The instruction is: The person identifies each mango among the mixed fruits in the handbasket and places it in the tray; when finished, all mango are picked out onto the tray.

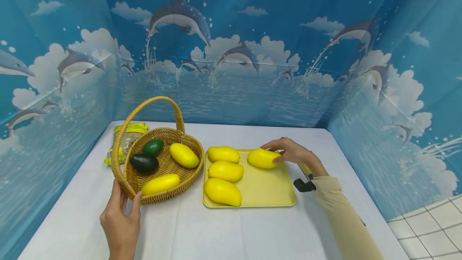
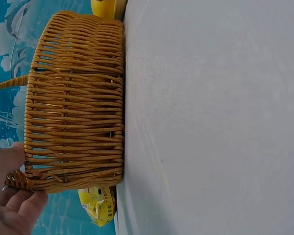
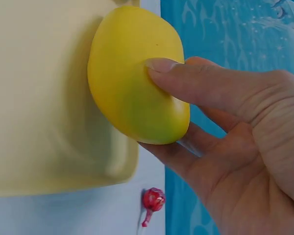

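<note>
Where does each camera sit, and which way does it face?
Head: worn on the head, looking forward and down at basket and tray; left hand, right hand and right sleeve show.
Left wrist: on that wrist, facing the basket's side; left hand partly shows.
Right wrist: on that wrist, facing the yellow fruit, right hand pinching it.
Head and left wrist share the basket and left hand.

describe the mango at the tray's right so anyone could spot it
Find the woven basket; the pale yellow tray is right of it. Near the tray's far right corner is a yellow mango, greenish at one end. Unlike the three mangoes lined up at the tray's left, it alone is in the right hand's grip.
</note>
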A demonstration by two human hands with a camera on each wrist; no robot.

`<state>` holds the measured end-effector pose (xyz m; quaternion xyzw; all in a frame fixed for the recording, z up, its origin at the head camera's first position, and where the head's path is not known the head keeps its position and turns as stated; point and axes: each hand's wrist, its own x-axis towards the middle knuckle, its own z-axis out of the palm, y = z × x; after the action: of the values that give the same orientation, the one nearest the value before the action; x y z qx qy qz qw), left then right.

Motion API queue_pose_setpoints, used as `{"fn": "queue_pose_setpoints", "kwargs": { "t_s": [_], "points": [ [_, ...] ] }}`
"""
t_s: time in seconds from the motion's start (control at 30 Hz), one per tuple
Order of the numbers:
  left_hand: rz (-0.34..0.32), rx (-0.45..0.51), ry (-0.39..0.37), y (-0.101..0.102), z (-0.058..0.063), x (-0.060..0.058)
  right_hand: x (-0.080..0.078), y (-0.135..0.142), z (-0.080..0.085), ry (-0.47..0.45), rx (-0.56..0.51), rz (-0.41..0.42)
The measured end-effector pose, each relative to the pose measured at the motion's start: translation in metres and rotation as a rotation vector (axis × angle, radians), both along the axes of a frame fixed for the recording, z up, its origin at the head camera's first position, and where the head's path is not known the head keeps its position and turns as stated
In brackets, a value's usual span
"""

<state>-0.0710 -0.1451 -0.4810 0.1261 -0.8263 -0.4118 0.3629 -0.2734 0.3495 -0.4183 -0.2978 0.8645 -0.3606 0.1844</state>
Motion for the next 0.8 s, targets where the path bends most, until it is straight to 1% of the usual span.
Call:
{"fn": "queue_pose_setpoints", "kwargs": {
  "t_s": [0.2, 0.33, 0.43, 0.6, 0.8],
  "points": [
    [-0.001, -0.003, -0.002, 0.000, 0.000, 0.000, -0.009, 0.004, -0.008, -0.016, -0.039, 0.024],
    [-0.003, -0.004, 0.001, 0.000, 0.000, 0.000, -0.014, 0.005, -0.013, -0.021, -0.077, 0.057],
    [-0.003, -0.006, 0.005, 0.000, -0.002, 0.000, -0.017, 0.005, -0.017, -0.026, -0.092, 0.061],
    [0.000, -0.013, 0.007, 0.000, -0.002, 0.000, -0.019, 0.002, -0.022, 0.021, -0.081, 0.050],
    [0.000, -0.009, 0.002, 0.001, -0.001, 0.000, -0.018, -0.004, -0.028, 0.095, -0.111, 0.050]
  ]
}}
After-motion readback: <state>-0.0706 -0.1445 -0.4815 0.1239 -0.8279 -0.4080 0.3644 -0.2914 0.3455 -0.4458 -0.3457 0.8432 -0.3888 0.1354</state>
